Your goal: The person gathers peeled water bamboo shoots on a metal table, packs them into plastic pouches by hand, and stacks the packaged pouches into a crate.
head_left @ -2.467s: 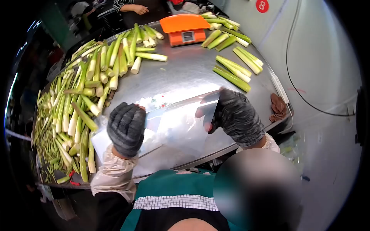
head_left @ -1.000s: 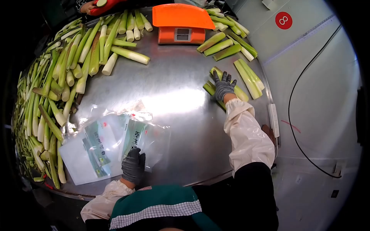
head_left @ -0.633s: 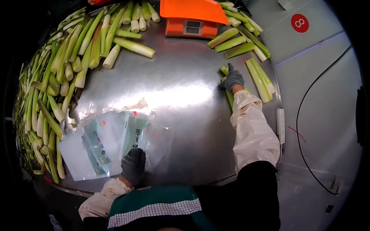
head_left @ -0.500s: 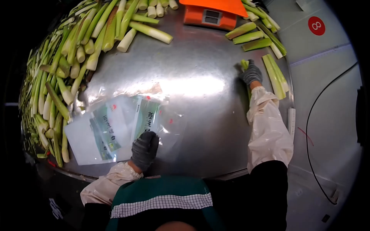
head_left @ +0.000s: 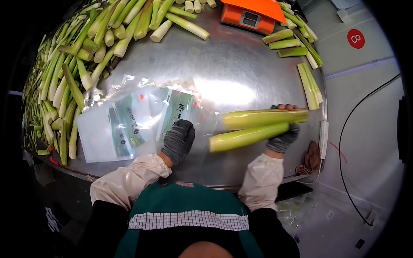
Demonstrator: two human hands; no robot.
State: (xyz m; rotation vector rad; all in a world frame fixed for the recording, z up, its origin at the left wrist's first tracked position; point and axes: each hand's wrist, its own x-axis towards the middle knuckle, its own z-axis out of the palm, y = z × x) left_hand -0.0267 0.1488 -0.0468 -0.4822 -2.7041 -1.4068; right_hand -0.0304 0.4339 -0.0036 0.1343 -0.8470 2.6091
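My right hand [head_left: 283, 138], in a grey glove, is closed round two thick green-white water bamboo shoots [head_left: 251, 136]. They lie roughly side by side, pointing left over the metal table, and the fingertips show beyond the upper one. My left hand [head_left: 178, 142], gloved too, is closed at the near edge of a clear plastic bag [head_left: 174, 109] with a green printed label. More such printed bags [head_left: 124, 124] lie overlapped on the left. What exactly the left fingers pinch is partly hidden.
A large heap of shoots [head_left: 64, 86] covers the table's left side. At the back stands an orange scale [head_left: 249, 19]. Several shoots [head_left: 292, 51] lie at the right, with two more [head_left: 309, 86] near the edge. A brown crumpled piece [head_left: 310, 159] and white power strip [head_left: 324, 139] are nearby.
My right hand has come back towards my body, bringing the shoots into full view pointing left. My left hand is slightly farther right and still closed at the bag. The view has shifted.
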